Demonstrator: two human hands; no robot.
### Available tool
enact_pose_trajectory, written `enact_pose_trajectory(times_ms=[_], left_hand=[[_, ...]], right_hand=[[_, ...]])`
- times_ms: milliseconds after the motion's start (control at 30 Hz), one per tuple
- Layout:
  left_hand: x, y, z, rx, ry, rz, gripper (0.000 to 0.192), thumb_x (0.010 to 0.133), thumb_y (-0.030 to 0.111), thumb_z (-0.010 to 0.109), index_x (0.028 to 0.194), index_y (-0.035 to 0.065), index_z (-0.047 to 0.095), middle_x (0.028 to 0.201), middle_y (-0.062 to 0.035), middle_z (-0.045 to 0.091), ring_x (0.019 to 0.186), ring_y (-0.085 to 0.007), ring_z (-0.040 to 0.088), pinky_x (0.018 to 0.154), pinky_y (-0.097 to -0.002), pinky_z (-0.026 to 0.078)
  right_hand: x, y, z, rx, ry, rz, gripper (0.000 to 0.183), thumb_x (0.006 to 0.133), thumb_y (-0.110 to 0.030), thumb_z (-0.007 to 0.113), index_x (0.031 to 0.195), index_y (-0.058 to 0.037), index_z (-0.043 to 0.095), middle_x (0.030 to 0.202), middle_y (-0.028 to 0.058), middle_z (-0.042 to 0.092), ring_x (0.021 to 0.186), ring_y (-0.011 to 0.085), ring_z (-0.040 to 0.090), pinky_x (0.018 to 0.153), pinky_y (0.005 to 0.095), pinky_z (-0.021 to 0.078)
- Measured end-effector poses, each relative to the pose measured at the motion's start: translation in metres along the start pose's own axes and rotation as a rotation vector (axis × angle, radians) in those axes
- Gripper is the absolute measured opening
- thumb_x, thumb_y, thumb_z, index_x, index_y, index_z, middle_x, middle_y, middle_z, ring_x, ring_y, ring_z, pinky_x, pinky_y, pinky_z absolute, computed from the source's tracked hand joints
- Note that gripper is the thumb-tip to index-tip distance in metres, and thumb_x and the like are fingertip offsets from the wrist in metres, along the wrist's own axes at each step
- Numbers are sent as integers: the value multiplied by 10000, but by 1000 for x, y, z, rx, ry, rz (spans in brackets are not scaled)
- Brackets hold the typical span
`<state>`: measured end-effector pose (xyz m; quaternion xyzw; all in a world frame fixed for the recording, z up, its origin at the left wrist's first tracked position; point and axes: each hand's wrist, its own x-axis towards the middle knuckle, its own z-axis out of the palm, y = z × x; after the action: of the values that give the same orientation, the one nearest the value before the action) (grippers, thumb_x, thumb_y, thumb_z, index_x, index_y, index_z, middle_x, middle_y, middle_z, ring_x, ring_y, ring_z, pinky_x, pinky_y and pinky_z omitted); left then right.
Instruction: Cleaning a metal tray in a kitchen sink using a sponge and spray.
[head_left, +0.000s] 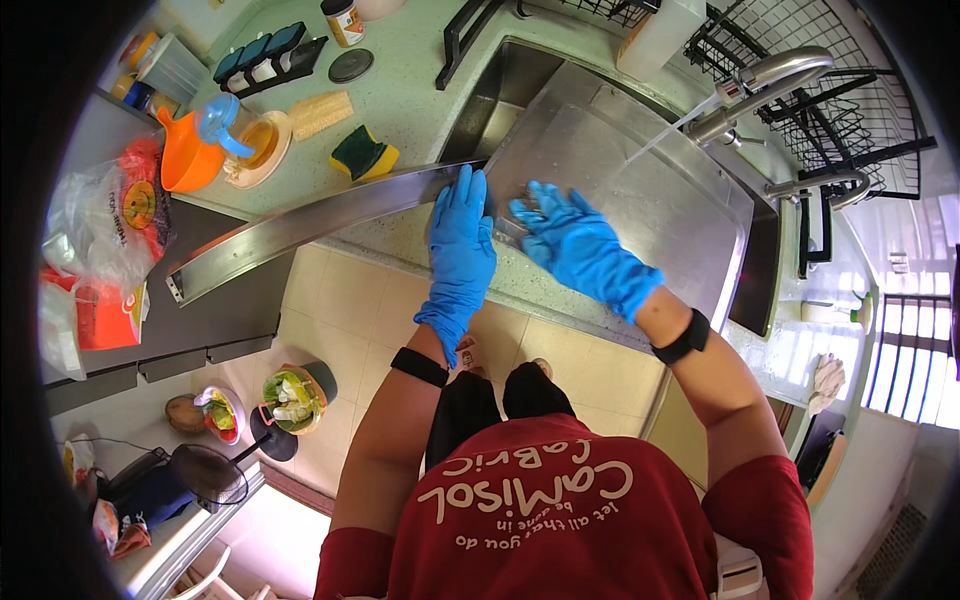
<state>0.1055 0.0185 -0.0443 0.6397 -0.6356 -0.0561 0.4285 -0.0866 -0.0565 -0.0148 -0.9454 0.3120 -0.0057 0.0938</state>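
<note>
A large stainless steel panel (637, 187) lies across the sink, wet on top. From its left side a long metal strip (315, 214) runs out past the counter; whether the two are joined is hidden by my hand. My left hand (461, 244), in a blue glove, rests flat on the metal at that corner, fingers extended and thumb slightly apart. My right hand (581, 240), also gloved in blue, bends its fingers over the panel's near left part. A small dark scourer-like thing (531, 198) shows at its fingertips, mostly covered.
Water pours from the faucet (780, 71) onto the panel. Beside the sink (506, 124) are a sponge (364, 154), a loofah piece (321, 114) and an oil jug (244, 131). Wire racks (817, 105) stand behind. On the floor is a bin (321, 382).
</note>
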Motion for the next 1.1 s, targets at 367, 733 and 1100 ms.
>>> enact_pose_trajectory(times_ms=[367,733,1100], left_hand=[[-3,-4,-4,9,3,21,601,904,102,556,1484,49,409,1535,-187,403,1331,-414,437,1149,-476,332],[12,22,-4,-214,24,-53,472,962,73,533,1433,62,512,1475,-162,503,1316,-340,514,1130,-400,374],[10,6,-4,-220,19,-95,654,949,419,604,1445,21,454,1471,-202,484,1302,-387,503,1104,-439,400]], right_hand=[[3,-28,-2,-24,131,-58,558,955,-403,494,1446,-137,484,1505,214,431,1343,381,470,1134,550,318],[33,141,-15,-18,135,414,695,921,-375,568,1537,-136,354,1576,201,338,1469,368,305,1183,537,268],[-6,-40,1,60,128,-150,511,882,-174,577,1387,-95,573,1607,143,302,1489,336,266,1214,535,204]])
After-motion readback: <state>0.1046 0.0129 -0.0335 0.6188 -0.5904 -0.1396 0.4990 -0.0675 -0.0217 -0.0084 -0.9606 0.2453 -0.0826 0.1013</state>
